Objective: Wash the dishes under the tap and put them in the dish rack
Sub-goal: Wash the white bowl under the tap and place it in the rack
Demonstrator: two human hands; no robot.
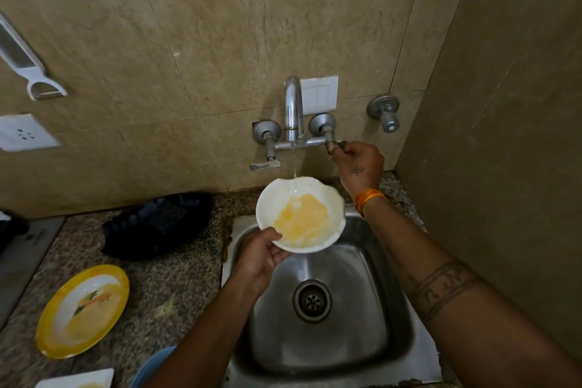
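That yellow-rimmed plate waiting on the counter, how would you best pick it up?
Take the yellow-rimmed plate by its rim on the edge nearest the sink, coming from the right. It lies flat on the counter, so a thumb goes on top and fingers slide beneath. The yellow rim looks free of the food smears in the middle. The left hand is nearer.

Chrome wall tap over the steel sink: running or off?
Running. A thin stream falls from the chrome wall tap into the white bowl held by the left hand; the right hand grips the right valve handle.
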